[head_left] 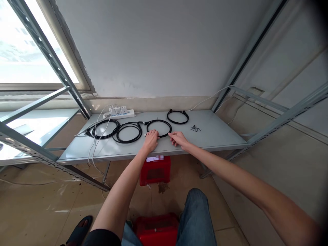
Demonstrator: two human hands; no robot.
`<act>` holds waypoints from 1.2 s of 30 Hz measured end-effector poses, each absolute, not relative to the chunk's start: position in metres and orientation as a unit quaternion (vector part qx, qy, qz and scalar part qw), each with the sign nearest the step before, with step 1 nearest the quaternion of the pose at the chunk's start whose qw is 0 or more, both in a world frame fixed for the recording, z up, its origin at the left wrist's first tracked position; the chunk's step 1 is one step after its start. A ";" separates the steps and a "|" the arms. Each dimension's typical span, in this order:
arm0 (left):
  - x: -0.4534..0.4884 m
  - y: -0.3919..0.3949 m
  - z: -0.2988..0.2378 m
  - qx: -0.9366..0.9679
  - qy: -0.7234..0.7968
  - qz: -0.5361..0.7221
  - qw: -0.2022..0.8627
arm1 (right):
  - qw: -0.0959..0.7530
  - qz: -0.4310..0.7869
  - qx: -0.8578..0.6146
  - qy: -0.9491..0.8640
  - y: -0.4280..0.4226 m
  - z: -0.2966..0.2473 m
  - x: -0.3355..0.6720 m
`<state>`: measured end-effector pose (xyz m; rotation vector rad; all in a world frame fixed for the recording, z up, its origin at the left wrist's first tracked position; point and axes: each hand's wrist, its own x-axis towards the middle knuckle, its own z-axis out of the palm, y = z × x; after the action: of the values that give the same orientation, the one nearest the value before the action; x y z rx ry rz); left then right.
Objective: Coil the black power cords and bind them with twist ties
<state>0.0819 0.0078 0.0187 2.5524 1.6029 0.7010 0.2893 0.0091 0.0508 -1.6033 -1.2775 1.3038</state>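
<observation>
A coiled black cable (159, 120) lies on the grey shelf in front of me. Over its near left edge rests my left hand (151, 139), fingers closed down on the coil. A small white piece (145, 135) shows beside those fingers; its kind is unclear. At the coil's near right edge, my right hand (178, 139) is closed in a pinch, its fingertips touching the coil. Whatever sits in that pinch is too small to make out. Several short black ties (195, 128) lie in a loose pile to the right.
Two coiled black cables (128, 140) (105, 137) overlap at the left, and another coil (177, 122) lies at the back. A white power strip (120, 114) stands by the wall, its white cords hanging over the front edge. Metal posts (51, 58) frame the shelf (215, 138). Red stools (155, 171) stand below.
</observation>
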 end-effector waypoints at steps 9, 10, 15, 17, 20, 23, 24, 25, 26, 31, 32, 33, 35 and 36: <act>0.078 -0.024 0.045 0.938 0.327 0.114 0.018 | 0.377 0.634 -0.573 -0.358 0.017 0.061 0.344; 0.074 -0.025 0.049 0.950 0.295 0.102 0.022 | 0.361 0.634 -0.573 -0.374 0.018 0.062 0.346; 0.035 -0.005 0.076 0.960 0.255 0.091 0.065 | 0.285 0.582 -0.599 -0.470 0.020 0.067 0.345; 0.016 0.011 0.087 0.955 0.273 0.102 0.055 | 0.256 0.609 -0.598 -0.454 0.019 0.070 0.337; -0.005 0.035 0.098 0.946 0.306 0.108 0.014 | 0.309 0.656 -0.595 -0.347 0.017 0.073 0.317; -0.005 0.046 0.099 0.918 0.368 0.142 -0.032 | 0.371 0.645 -0.600 -0.294 0.012 0.071 0.286; 0.000 0.045 0.097 0.903 0.398 0.159 -0.043 | 0.383 0.639 -0.601 -0.289 0.010 0.069 0.276; 0.009 0.043 0.094 0.887 0.425 0.172 -0.047 | 0.392 0.634 -0.602 -0.287 0.009 0.067 0.265; 0.019 0.038 0.089 0.873 0.450 0.181 -0.044 | 0.399 0.631 -0.602 -0.283 0.007 0.065 0.256; 0.068 0.003 0.050 0.889 0.437 0.133 0.047 | 0.388 0.643 -0.569 -0.335 -0.001 0.054 0.235; 0.073 -0.002 0.042 0.886 0.439 0.142 0.054 | 0.368 0.638 -0.562 -0.375 -0.002 0.052 0.238; 0.077 -0.005 0.035 0.882 0.441 0.154 0.059 | 0.344 0.624 -0.560 -0.422 -0.002 0.051 0.243; 0.081 -0.007 0.027 0.873 0.448 0.181 0.065 | 0.298 0.558 -0.570 -0.524 -0.002 0.051 0.259; 0.081 -0.006 0.025 0.870 0.449 0.190 0.069 | 0.288 0.500 -0.581 -0.574 -0.002 0.053 0.268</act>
<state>0.0809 -0.0062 0.0245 2.6191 1.3521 0.5730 0.2684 -0.0017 0.0525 -1.5516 -1.5341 1.3346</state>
